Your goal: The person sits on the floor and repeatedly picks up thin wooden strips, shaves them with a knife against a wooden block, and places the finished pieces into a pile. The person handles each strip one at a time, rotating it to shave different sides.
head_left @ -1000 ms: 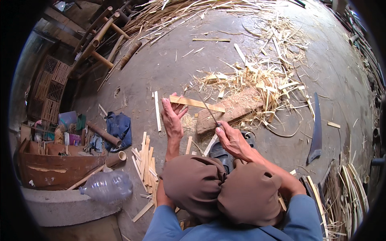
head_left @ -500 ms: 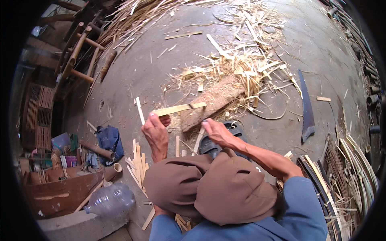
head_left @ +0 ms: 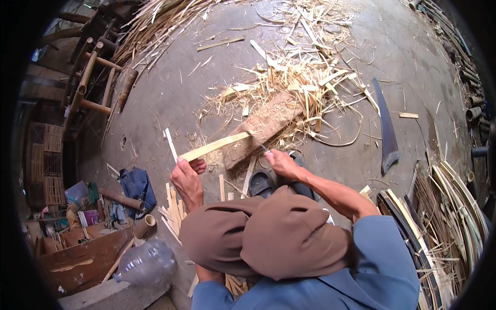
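My left hand (head_left: 187, 178) grips one end of a pale bamboo strip (head_left: 217, 146), thumb on top. The strip slants up to the right, its far end above the near end of a reddish-brown board (head_left: 276, 116) strewn with shavings. My right hand (head_left: 284, 164) is closed round the handle of a small knife (head_left: 262, 146), mostly hidden by the fingers. The slim blade points up and left to the strip's far end; whether it touches is too blurred to tell.
A heap of shavings (head_left: 305, 85) surrounds the board. A handsaw (head_left: 385, 126) lies at right. Split strips (head_left: 460, 206) are bundled lower right, cut pieces (head_left: 173, 212) beside my left knee. A clear plastic jug (head_left: 147, 261) and wooden box (head_left: 88, 248) stand lower left.
The whole view has shifted a little. My left hand has drawn slightly nearer to me, tilting the strip more. My right hand has moved right, and more of the knife blade shows.
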### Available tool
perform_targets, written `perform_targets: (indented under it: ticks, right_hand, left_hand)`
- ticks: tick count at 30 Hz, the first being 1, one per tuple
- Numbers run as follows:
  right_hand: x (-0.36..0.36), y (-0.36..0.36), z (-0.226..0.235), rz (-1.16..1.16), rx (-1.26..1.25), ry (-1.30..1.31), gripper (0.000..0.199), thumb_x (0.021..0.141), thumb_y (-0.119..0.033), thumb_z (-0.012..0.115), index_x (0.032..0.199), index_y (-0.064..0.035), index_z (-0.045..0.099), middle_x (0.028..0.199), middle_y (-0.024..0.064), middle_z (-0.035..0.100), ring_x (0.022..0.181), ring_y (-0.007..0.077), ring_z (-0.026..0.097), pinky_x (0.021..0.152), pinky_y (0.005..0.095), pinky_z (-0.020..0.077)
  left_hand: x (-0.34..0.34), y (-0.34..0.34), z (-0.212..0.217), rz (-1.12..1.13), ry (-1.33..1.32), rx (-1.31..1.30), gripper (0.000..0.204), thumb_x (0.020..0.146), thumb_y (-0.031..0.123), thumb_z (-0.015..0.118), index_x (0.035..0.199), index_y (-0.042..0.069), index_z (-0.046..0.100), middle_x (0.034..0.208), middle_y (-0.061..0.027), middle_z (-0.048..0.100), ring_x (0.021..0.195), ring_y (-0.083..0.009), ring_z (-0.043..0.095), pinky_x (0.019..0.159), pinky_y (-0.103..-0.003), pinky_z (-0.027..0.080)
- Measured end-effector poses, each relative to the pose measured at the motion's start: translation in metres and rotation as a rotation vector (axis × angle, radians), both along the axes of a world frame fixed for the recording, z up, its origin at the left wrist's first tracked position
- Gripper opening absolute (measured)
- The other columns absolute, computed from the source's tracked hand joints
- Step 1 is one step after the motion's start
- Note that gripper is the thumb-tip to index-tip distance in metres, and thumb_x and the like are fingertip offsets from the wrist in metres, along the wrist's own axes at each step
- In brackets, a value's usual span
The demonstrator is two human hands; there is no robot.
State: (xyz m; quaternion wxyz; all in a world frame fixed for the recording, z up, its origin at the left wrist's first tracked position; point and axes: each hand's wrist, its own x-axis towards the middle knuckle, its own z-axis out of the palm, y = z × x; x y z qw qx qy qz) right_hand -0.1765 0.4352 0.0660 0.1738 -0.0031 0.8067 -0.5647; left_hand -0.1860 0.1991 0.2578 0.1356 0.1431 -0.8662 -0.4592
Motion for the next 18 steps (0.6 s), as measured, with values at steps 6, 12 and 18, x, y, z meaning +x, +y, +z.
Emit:
perform_targets:
  ticks: [6, 12, 18]
  right_hand:
    - [0.031, 0.007, -0.016, -0.006, 0.126, -0.088, 0.044, 0.105, -0.04, 0.039, 0.098, 0.0021, 0.051, 0.089, 0.0308, 0.06, 0.094, 0.0502, 0.06, 0.077, 0.0544, 0.0438]
    - [0.006, -0.012, 0.092, 0.177, -0.076, 0.094, 0.035, 0.105, -0.035, 0.044, 0.099, -0.0002, 0.048, 0.073, 0.0295, 0.057, 0.071, 0.0479, 0.059, 0.06, 0.0529, 0.0425]
    - [0.004, -0.047, 0.169, 0.321, -0.229, 0.261, 0.027, 0.104, -0.031, 0.048, 0.1, -0.0045, 0.047, 0.066, 0.0254, 0.055, 0.068, 0.0486, 0.058, 0.058, 0.0522, 0.0415]
  left_hand:
    - [0.001, -0.014, -0.001, 0.072, -0.004, 0.048, 0.055, 0.107, 0.025, 0.029, 0.089, -0.014, 0.063, 0.073, -0.0182, 0.069, 0.06, -0.0234, 0.069, 0.058, -0.031, 0.059]
    - [-0.003, -0.029, -0.002, -0.013, 0.082, -0.221, 0.043, 0.108, 0.034, 0.035, 0.107, -0.001, 0.06, 0.074, -0.0153, 0.068, 0.07, -0.0255, 0.069, 0.066, -0.038, 0.054]
    - [0.004, -0.014, 0.009, -0.127, 0.089, -0.33, 0.033, 0.108, 0.026, 0.038, 0.108, -0.001, 0.057, 0.074, -0.0155, 0.065, 0.065, -0.0262, 0.067, 0.06, -0.04, 0.051]
